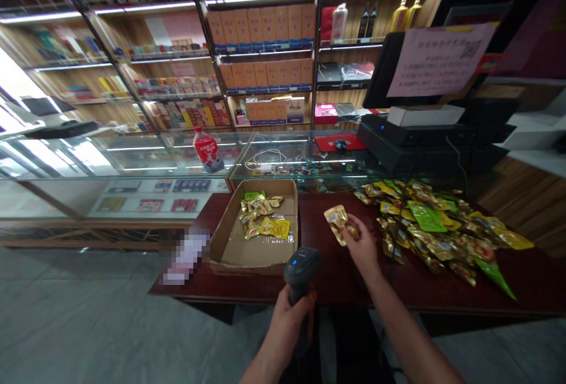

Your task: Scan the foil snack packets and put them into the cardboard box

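Note:
My left hand [289, 316] is wrapped round the handle of a black barcode scanner [302, 265], whose head shows a small blue light. To the right, my right hand [360, 245] pinches a gold snack packet [336, 222] above the dark table; a pale label shows on the packet. A shallow cardboard box [254, 257] stands left of the scanner, with several gold, yellow and green packets [274, 227] lying in it. Beyond my right hand spreads a heap of similar packets [431, 230], mostly gold with some green and yellow ones.
Behind the dark red table [313, 284] runs a glass counter [168, 151] bearing a red bottle [207, 151], a white cable and a mouse [340, 145] on a red mat. At the right stands a black monitor [384, 71] with a paper notice. Stocked shelves [260, 51] line the back.

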Action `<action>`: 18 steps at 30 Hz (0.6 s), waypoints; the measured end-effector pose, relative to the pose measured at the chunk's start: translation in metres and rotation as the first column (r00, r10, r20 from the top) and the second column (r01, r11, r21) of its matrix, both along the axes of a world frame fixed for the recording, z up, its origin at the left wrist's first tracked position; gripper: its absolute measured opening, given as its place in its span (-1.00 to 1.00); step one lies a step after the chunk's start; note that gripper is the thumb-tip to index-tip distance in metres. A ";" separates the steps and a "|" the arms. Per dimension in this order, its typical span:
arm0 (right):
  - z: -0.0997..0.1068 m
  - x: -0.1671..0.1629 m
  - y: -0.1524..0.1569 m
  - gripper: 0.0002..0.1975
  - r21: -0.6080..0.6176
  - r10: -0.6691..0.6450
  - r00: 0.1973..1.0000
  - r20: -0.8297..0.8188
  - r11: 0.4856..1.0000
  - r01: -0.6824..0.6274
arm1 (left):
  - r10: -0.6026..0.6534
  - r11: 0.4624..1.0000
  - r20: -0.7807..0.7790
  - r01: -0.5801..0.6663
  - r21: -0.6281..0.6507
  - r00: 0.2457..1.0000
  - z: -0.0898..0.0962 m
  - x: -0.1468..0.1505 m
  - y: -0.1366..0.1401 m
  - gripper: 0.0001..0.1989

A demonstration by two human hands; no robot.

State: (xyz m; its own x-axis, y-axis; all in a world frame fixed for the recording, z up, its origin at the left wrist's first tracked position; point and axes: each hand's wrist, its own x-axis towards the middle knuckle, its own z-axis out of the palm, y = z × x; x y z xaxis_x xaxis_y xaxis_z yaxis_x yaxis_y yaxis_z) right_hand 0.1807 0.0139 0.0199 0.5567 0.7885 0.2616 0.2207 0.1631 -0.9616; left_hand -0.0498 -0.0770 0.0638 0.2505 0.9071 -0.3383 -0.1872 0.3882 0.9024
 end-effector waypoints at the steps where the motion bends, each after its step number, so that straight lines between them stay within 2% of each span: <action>1: 0.012 -0.006 0.005 -0.48 0.015 0.080 0.997 -0.017 0.997 -0.080 | 0.010 1.000 0.002 -0.010 -0.004 1.000 -0.003 -0.002 0.000 -0.56; 3: 0.034 -0.023 0.022 -0.50 0.006 0.280 0.960 -0.025 0.960 -0.280 | 0.026 1.000 0.011 -0.026 -0.005 1.000 -0.008 -0.006 0.001 -0.56; 5: 0.050 -0.046 0.047 -0.54 -0.031 0.451 0.892 -0.004 0.892 -0.451 | 0.036 0.999 0.015 -0.036 -0.003 0.999 -0.012 -0.010 0.000 -0.55; 7: 0.059 -0.068 0.077 -0.58 -0.074 0.499 0.865 0.048 0.866 -0.495 | 0.047 0.999 0.010 -0.047 0.003 0.999 -0.014 -0.013 0.000 -0.53; 9: 0.062 -0.081 0.103 -0.60 -0.119 0.429 0.895 0.120 0.902 -0.416 | 0.068 0.997 0.005 -0.069 0.017 0.998 -0.015 -0.015 0.000 -0.51; 11: 0.061 -0.077 0.119 -0.60 -0.153 0.322 0.926 0.195 0.943 -0.296 | 0.082 0.996 0.012 -0.082 0.026 0.997 -0.014 -0.017 0.000 -0.50; 15: 0.044 -0.021 0.114 -0.62 -0.174 0.141 0.932 0.335 0.981 -0.086 | 0.081 0.997 0.018 -0.080 -0.004 0.997 -0.009 -0.016 0.001 -0.48; 16: 0.037 -0.002 0.109 -0.61 -0.201 0.088 0.905 0.416 0.979 -0.003 | 0.077 0.997 0.013 -0.077 -0.012 0.997 -0.008 -0.015 0.001 -0.49; 18: 0.023 0.034 0.099 -0.56 -0.289 0.025 0.755 0.656 0.931 0.221 | 0.070 0.997 0.000 -0.070 -0.020 0.998 -0.008 -0.012 0.002 -0.50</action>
State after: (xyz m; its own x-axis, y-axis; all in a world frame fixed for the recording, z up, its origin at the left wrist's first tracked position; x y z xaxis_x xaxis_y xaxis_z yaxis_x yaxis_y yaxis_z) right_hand 0.2148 0.1134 0.0428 0.4327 0.8430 0.3194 0.7967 -0.1917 -0.5732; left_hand -0.0620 -0.0749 0.0560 0.1870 0.9155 -0.3563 -0.2149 0.3920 0.8945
